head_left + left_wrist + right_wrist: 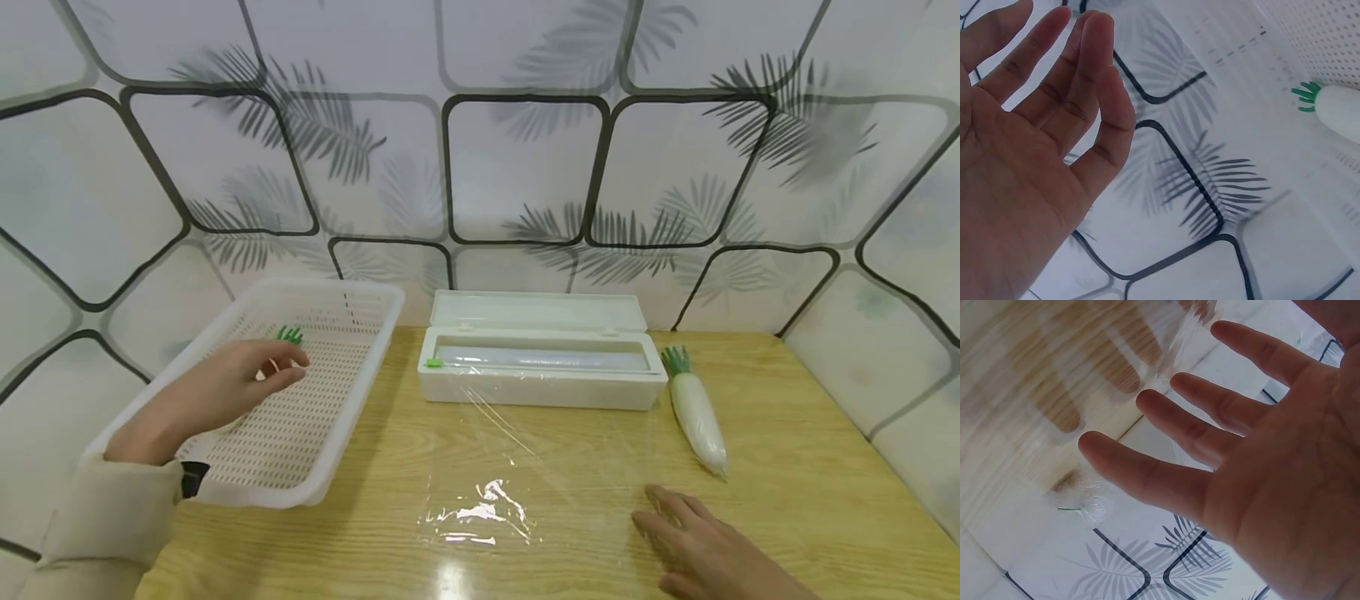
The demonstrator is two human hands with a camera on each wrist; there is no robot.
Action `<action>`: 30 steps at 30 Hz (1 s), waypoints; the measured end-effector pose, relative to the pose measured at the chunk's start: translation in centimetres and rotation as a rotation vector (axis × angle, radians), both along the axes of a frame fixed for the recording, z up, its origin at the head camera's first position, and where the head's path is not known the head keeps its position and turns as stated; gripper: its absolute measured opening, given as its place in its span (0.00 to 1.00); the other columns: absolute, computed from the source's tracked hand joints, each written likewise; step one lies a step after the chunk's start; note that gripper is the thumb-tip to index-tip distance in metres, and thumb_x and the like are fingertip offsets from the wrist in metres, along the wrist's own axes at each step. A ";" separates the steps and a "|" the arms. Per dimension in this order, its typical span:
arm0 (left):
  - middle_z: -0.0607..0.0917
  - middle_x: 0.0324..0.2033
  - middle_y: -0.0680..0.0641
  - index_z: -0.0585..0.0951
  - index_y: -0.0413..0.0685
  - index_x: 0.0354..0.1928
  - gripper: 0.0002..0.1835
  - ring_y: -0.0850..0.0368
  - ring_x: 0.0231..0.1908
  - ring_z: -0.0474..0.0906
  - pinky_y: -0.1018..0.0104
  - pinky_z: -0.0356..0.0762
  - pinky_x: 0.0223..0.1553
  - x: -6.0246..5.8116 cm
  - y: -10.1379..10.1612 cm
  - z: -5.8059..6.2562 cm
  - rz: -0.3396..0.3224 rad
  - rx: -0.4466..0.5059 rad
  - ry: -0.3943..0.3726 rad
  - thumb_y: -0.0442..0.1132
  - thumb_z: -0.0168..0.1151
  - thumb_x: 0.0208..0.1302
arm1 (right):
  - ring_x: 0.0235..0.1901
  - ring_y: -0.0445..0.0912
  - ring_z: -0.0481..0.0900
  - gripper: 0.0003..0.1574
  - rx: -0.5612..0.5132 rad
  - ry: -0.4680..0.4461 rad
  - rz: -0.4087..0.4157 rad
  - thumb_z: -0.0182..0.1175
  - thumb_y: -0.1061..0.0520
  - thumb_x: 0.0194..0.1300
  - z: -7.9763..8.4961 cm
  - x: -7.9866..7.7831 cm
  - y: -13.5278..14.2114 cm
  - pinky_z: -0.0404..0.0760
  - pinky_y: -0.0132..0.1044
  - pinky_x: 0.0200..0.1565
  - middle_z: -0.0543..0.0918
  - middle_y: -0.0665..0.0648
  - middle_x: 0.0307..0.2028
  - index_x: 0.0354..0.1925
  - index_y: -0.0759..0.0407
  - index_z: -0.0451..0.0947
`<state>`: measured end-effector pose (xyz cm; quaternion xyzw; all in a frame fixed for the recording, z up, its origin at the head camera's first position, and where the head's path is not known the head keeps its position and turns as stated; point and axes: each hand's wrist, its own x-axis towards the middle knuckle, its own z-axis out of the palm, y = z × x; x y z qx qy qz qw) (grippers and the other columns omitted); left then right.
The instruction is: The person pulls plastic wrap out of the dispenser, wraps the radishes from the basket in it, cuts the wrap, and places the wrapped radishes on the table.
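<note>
My left hand (232,383) hovers over the white plastic basket (366,379), fingers loosely bent and nothing in them. Inside that basket lies a white radish (1340,114); from the head only its green top (289,335) shows past my hand. Over at the right, my right hand (705,546) is low above the table, its fingers spread and holding nothing. Beside its fingertips lies a sheet of clear cling film (555,475), drawn forward from a white dispenser box (536,394) with a raised lid. Another white radish (697,412) with a green top rests beyond the right hand.
A small green slide cutter (434,362) sits at the left end of the box's front edge. The wood-grain table (810,467) meets patterned wall covering (525,175) behind the box and at both sides.
</note>
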<state>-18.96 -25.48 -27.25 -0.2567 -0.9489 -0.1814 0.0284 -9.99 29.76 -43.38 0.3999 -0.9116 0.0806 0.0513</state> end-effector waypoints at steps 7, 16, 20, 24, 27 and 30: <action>0.85 0.35 0.50 0.84 0.35 0.48 0.09 0.56 0.35 0.79 0.54 0.78 0.36 -1.2 -1.9 -0.3 0.046 -0.034 -0.027 0.32 0.61 0.72 | 0.49 0.67 0.76 0.40 0.031 -0.090 -0.019 0.76 0.48 0.54 0.4 0.0 0.0 0.84 0.46 0.35 0.72 0.75 0.59 0.59 0.66 0.76; 0.85 0.38 0.42 0.82 0.34 0.49 0.10 0.44 0.38 0.82 0.45 0.81 0.38 -2.3 -3.6 -0.3 0.117 -0.020 -0.102 0.34 0.57 0.75 | 0.52 0.67 0.75 0.38 0.059 -0.189 -0.070 0.74 0.47 0.58 0.8 0.1 -0.3 0.84 0.49 0.37 0.71 0.75 0.62 0.61 0.65 0.76; 0.85 0.38 0.38 0.81 0.32 0.50 0.11 0.39 0.39 0.83 0.42 0.81 0.39 -2.9 -4.1 -0.5 0.147 -0.015 -0.114 0.34 0.57 0.75 | 0.52 0.67 0.75 0.38 0.066 -0.189 -0.068 0.74 0.48 0.58 0.9 0.0 -0.3 0.84 0.48 0.37 0.71 0.74 0.62 0.60 0.66 0.76; 0.84 0.39 0.34 0.80 0.30 0.51 0.13 0.35 0.41 0.82 0.40 0.81 0.40 -3.4 -4.6 -0.8 0.173 -0.010 -0.129 0.35 0.56 0.76 | 0.52 0.68 0.74 0.38 0.067 -0.199 -0.059 0.73 0.47 0.58 1.0 -0.1 -0.3 0.84 0.49 0.37 0.71 0.76 0.61 0.60 0.67 0.76; 0.84 0.41 0.31 0.78 0.28 0.52 0.14 0.31 0.43 0.81 0.38 0.80 0.42 -3.7 -5.0 -1.1 0.189 -0.009 -0.151 0.35 0.56 0.76 | 0.52 0.69 0.74 0.38 0.074 -0.207 -0.061 0.73 0.47 0.59 1.1 -0.2 -0.3 0.84 0.49 0.36 0.71 0.76 0.61 0.60 0.67 0.76; 0.83 0.43 0.28 0.77 0.27 0.54 0.15 0.27 0.46 0.80 0.36 0.78 0.44 -3.9 -5.3 -1.3 0.206 -0.003 -0.182 0.36 0.55 0.76 | 0.51 0.69 0.74 0.38 0.079 -0.205 -0.060 0.73 0.47 0.59 1.1 -0.2 -0.2 0.84 0.49 0.36 0.71 0.76 0.61 0.60 0.67 0.76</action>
